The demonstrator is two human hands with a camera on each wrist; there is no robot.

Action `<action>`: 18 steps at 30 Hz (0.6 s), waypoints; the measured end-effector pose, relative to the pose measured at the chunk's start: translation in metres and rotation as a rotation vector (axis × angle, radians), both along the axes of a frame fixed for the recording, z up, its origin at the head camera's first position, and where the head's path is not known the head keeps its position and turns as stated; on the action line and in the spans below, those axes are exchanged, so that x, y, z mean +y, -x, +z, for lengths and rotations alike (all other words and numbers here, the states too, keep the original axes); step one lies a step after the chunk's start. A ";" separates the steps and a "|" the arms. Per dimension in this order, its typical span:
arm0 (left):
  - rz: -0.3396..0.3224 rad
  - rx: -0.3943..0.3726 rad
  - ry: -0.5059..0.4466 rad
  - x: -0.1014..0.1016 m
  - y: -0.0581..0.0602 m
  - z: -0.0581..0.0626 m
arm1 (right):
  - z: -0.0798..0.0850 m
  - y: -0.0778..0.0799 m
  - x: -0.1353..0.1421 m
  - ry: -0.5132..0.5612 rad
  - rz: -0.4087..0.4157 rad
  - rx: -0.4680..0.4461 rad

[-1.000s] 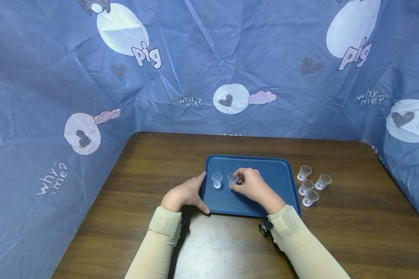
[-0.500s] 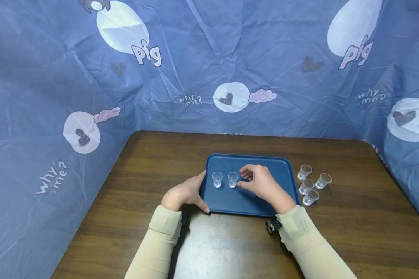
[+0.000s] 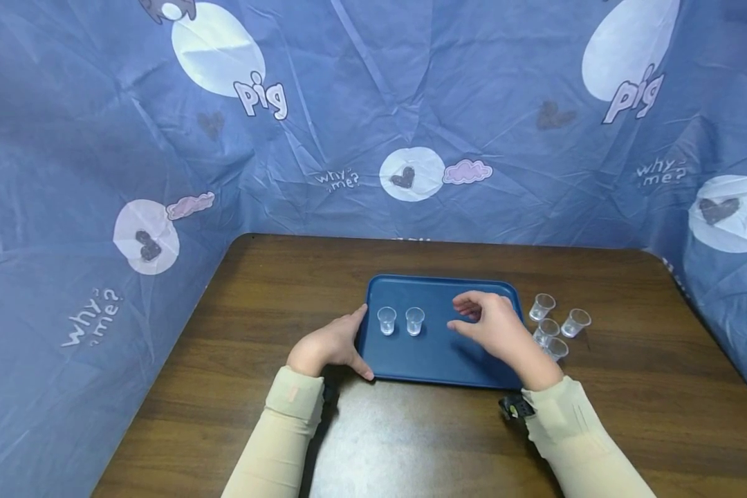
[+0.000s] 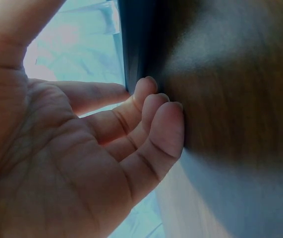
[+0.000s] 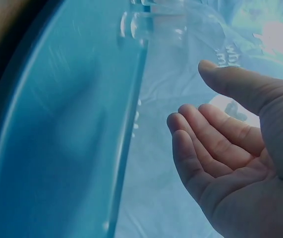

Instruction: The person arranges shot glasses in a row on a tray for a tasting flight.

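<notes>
A blue tray [image 3: 436, 360] lies on the table, with two small clear plastic cups standing upright side by side on its left part, a left cup [image 3: 386, 321] and a right cup [image 3: 414, 321]. My left hand [image 3: 333, 344] rests at the tray's left edge, thumb at the near corner and fingers on the table along the rim, as the left wrist view shows too. Above the tray's right half hovers my right hand [image 3: 494, 328], fingers loosely bent and thumb apart, holding nothing. In the right wrist view the right hand [image 5: 225, 148] has a bare palm.
Several more clear cups stand on the wooden table [image 3: 647, 387] right of the tray, among them a far cup [image 3: 542, 307] and an outer cup [image 3: 576, 322]. My right hand and wrist partly cover the nearest one. A blue printed cloth [image 3: 324, 104] hangs around the table.
My right hand has let go of the right cup on the tray and moved away to the right. The left hand stays at the tray's edge.
</notes>
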State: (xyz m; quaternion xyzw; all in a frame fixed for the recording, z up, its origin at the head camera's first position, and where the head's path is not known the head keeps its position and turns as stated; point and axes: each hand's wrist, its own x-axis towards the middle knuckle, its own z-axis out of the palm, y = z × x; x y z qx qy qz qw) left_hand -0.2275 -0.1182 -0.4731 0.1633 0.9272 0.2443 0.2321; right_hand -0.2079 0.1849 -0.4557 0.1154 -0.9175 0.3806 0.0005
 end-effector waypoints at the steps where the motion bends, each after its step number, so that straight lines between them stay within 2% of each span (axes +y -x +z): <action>1: 0.000 0.001 0.000 0.000 0.000 0.000 | 0.001 -0.001 0.003 -0.004 -0.006 0.011; 18: 0.015 -0.009 0.021 -0.001 0.001 -0.002 | 0.016 -0.026 0.053 -0.022 -0.103 0.093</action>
